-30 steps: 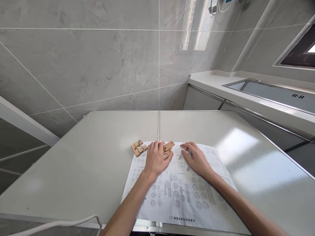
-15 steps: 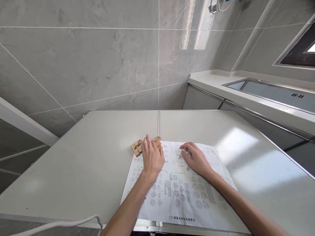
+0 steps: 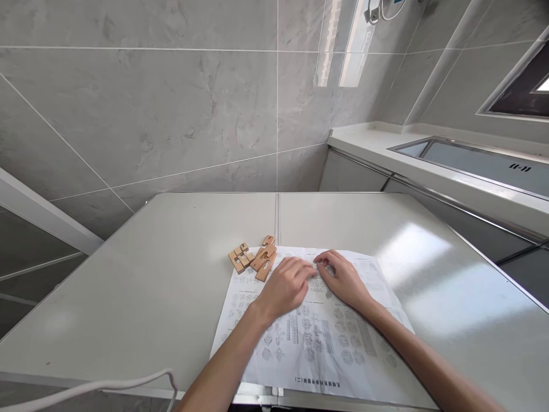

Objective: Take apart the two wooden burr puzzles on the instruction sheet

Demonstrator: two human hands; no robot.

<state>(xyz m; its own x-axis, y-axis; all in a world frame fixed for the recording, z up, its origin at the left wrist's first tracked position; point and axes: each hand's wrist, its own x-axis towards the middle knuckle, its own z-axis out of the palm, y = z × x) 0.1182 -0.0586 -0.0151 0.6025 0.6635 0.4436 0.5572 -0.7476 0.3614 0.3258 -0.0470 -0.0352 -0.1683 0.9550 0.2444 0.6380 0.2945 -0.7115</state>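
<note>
A printed instruction sheet with many small diagrams lies on the grey table. Several notched wooden puzzle pieces sit in a loose cluster at the sheet's far left corner. My left hand hovers over the sheet's upper middle, fingers loosely stretched and slightly blurred, holding nothing. My right hand rests flat on the sheet just right of it, fingers spread. The two hands' fingertips nearly meet.
A tiled wall rises behind the table. A white counter with a steel sink runs along the right. A white cable hangs at the table's near left edge. A seam splits the tabletop.
My left hand pushed the loose wooden pieces left toward the other cluster, let them go, and has moved right to beside my right hand. The right hand stayed in place.
</note>
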